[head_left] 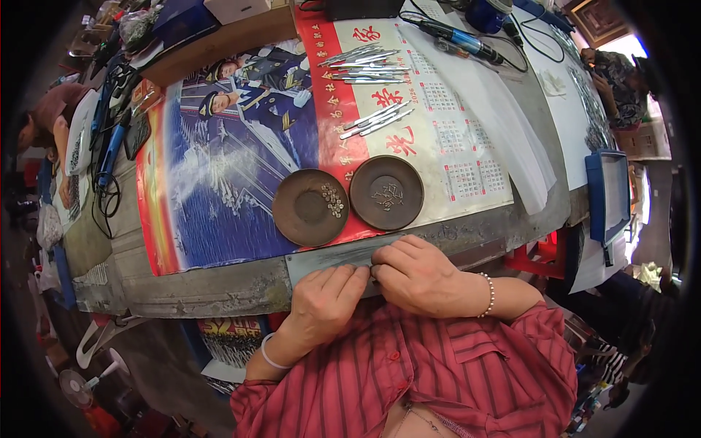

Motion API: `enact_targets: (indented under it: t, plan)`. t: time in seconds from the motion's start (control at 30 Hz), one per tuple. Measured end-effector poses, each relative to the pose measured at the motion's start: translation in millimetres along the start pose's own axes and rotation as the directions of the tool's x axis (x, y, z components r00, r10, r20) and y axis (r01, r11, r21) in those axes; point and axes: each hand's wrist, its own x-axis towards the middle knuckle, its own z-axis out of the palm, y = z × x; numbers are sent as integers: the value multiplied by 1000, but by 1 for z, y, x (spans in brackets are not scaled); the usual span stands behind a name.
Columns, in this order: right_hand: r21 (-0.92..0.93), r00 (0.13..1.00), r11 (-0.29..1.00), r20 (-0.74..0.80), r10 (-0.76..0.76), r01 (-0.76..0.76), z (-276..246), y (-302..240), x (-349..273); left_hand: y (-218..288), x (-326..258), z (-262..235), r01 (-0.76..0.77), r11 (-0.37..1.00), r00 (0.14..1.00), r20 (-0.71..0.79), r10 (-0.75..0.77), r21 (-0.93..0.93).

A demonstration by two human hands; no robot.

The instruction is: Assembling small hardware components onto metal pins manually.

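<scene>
A flat grey metal plate lay at the near edge of the workbench, its long axis running left to right and rising slightly toward the right. The left hand pressed flat on it with fingers extended. The right hand curled over its right end, fingertips pinched together; whether they gripped anything small could not be told.

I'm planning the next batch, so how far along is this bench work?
Looks done: metal pieces lie in piles on the calendar sheet. In hand: left hand and right hand press together on a grey metal plate at the table edge; what they pinch is hidden. Seemingly left: small parts in the left dish and right dish.
</scene>
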Motion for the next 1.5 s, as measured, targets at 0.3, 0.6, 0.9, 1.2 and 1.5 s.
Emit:
enact_targets:
  t: [0.3,0.6,0.9,1.2,1.5]
  plan:
    - [191,960,941,80,268,-279,6,33,22,4,-28,-4,368,853,907,-62,-418,-369]
    - [-150,972,966,80,223,-209,43,41,52,8,-42,-4,426,696,824,-71,-563,-578]
    - [-302,975,947,151,162,-111,45,30,58,-1,-52,-7,423,690,807,-102,-581,-587]
    - [-256,980,967,191,59,-8,43,28,57,-6,-54,-6,450,657,777,-98,-622,-605]
    - [-209,979,977,202,11,32,37,30,55,-4,-52,-3,475,603,748,-66,-660,-641]
